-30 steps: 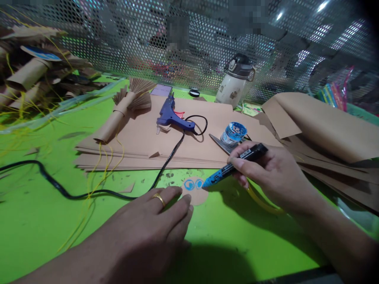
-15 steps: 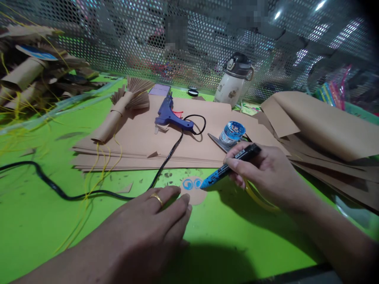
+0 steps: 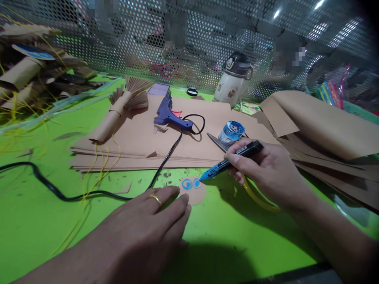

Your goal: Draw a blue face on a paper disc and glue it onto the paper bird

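Observation:
A small round piece of brown paper [image 3: 195,196] lies on the green table, with two blue eye shapes drawn side by side on it. My left hand [image 3: 154,221] rests flat, fingers stretched out, its fingertips holding down the paper's left edge. In my right hand [image 3: 260,169] is a paint marker [image 3: 219,169] with a blue-smeared barrel, its tip at the upper right of the right-hand eye. Under and behind the right hand are scissors with a yellow handle [image 3: 257,199], partly hidden. Just beyond stands a small open jar of blue paint [image 3: 232,132].
A blue glue gun [image 3: 171,116] lies on stacked brown paper sheets [image 3: 201,152], its black cord [image 3: 59,191] running left. Nearby are a rolled-paper figure [image 3: 109,124] and a bottle [image 3: 231,81]. Paper crafts [image 3: 20,75] pile up at left; more brown paper [image 3: 322,122] lies at right.
The marker tip has moved slightly up along the right-hand eye, and my right hand has lifted a little with it. My left hand stays on the paper.

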`<action>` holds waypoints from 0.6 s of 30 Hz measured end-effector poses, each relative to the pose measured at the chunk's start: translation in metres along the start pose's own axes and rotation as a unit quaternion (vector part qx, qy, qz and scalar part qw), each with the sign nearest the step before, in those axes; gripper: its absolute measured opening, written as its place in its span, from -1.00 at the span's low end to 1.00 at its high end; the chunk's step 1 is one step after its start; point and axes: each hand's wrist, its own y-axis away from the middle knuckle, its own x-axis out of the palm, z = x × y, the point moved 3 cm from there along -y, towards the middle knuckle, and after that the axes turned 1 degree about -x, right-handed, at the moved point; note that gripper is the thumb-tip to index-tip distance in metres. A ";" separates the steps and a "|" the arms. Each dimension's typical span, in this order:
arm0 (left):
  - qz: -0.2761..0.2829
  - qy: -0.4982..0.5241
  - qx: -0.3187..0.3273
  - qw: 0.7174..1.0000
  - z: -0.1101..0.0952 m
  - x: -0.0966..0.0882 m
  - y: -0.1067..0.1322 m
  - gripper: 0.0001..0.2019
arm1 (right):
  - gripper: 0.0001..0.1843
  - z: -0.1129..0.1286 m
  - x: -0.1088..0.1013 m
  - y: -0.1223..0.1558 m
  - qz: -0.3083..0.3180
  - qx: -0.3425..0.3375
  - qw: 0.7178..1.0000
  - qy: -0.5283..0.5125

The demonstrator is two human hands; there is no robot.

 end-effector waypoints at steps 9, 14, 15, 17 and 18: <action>0.015 -0.005 0.003 1.000 0.002 0.001 0.002 -0.73 | -0.86 0.002 0.000 -0.001 0.006 -0.026 1.000 0.010; 0.026 -0.006 0.030 0.999 0.005 -0.002 0.000 -0.72 | -0.84 0.002 -0.001 0.000 0.016 -0.019 1.000 0.016; 0.026 -0.008 0.036 0.999 0.006 -0.002 0.000 -0.72 | -0.84 0.002 -0.001 0.000 0.018 -0.017 1.000 0.014; 0.031 -0.019 0.044 0.998 0.009 -0.001 0.000 -0.72 | -0.83 0.001 -0.001 0.001 0.020 -0.014 1.000 0.009; 0.038 -0.022 0.052 0.998 0.009 0.000 0.000 -0.72 | -0.83 0.001 0.000 0.001 0.022 -0.014 1.000 0.007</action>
